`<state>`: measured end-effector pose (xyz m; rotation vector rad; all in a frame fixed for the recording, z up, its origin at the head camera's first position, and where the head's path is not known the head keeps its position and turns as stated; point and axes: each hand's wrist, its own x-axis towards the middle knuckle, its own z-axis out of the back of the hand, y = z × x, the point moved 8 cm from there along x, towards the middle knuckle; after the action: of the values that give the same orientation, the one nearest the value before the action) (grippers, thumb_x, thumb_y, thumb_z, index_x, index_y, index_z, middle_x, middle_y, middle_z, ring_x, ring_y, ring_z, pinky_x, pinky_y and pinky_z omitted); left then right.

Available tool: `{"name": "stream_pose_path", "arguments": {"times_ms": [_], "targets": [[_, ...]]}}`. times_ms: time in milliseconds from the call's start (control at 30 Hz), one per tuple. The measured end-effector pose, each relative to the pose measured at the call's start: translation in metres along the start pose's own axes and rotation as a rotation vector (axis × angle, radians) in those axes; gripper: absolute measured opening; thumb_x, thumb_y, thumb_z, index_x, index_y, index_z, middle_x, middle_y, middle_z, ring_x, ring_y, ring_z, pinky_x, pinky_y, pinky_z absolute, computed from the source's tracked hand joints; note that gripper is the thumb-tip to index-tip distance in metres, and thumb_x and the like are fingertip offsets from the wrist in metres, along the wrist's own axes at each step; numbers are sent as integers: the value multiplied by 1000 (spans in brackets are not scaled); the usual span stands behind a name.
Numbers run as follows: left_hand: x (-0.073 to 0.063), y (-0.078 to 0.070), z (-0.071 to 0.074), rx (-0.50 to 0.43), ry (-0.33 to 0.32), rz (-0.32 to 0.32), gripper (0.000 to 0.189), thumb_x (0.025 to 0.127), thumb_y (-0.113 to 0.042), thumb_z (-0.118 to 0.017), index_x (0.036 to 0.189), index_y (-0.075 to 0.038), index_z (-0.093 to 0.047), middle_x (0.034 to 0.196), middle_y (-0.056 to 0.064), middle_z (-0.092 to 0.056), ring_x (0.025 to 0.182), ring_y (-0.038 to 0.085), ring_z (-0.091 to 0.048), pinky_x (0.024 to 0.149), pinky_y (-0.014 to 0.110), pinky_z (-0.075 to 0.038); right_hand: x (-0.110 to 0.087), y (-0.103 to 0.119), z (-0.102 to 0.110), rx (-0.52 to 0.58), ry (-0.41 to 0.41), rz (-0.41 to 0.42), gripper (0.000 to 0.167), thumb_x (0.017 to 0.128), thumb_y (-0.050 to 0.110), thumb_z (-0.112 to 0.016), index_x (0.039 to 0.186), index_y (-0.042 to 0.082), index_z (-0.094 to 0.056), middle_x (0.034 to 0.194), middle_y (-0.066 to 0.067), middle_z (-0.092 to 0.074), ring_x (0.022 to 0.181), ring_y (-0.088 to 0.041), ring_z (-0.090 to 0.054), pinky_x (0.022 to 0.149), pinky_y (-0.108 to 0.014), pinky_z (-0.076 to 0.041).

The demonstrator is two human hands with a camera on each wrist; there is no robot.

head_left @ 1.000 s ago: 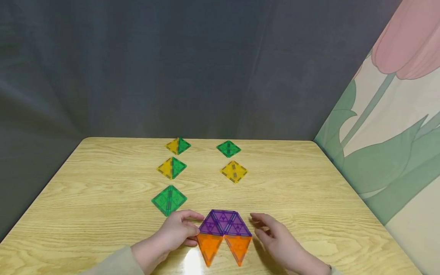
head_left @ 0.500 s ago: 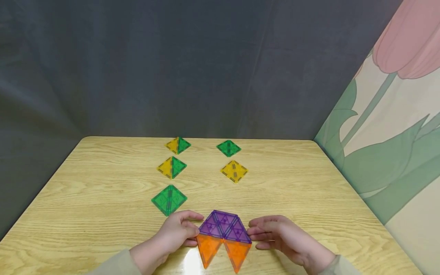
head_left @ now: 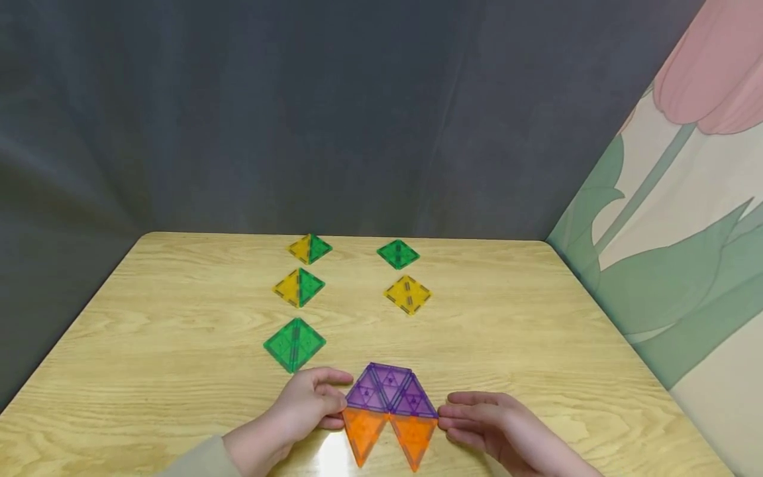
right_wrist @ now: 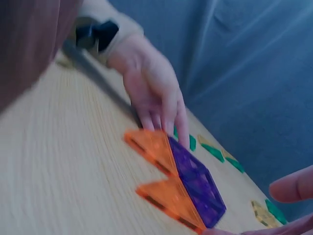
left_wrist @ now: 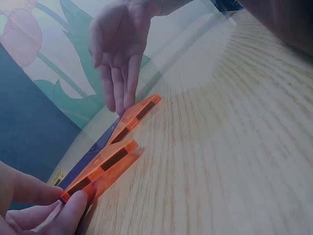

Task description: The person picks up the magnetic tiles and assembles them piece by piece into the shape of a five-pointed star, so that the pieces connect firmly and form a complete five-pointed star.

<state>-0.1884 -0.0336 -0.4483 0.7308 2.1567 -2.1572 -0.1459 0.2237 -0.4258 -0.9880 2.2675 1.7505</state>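
Three purple triangular magnetic tiles (head_left: 390,380) join into a trapezoid near the table's front. Two orange triangular magnetic tiles (head_left: 364,434) hang from its near edge, points toward me. My left hand (head_left: 306,402) pinches the joined tiles' left corner between thumb and finger, as the left wrist view shows; there the orange edges sit slightly above the wood. My right hand (head_left: 502,424) has its fingers extended, tips at the right corner where purple meets orange. In the left wrist view its palm (left_wrist: 122,39) faces the camera.
Behind lie tile diamonds: a green one (head_left: 295,345), two yellow-and-green ones (head_left: 299,287) further back on the left, a yellow one (head_left: 408,295) and another green one (head_left: 398,254) on the right. A dark curtain (head_left: 334,119) backs the wooden table (head_left: 512,318); a flower-patterned wall stands right.
My right hand came in to the tiles' right corner, then shifted slightly toward me and right. The joined tiles turned a little, their right side nearer me. My left hand stays at its corner.
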Motion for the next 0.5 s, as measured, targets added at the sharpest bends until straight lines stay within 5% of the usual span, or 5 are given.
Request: {"name": "stream_pose_path", "arguments": {"times_ms": [300,500], "targets": [[-4,-3,1,3,-5,-3,33,87,10,-60,120,17,-60,88,11,-64,68,15,-63,69,35,-60,-1,-6,-5,143,71,61,64,105,10,-40,142,-28,-4,135,-31,-50,122,-33,-55,106,-47,-40],[-2,-1,1,5,0,-15,32,89,9,-60,119,19,-60,92,10,-65,69,14,-63,69,36,-60,1,-11,-2,156,36,61,62,104,8,-42,142,-27,-8,132,-25,-54,119,-29,-57,105,-43,-43]]}}
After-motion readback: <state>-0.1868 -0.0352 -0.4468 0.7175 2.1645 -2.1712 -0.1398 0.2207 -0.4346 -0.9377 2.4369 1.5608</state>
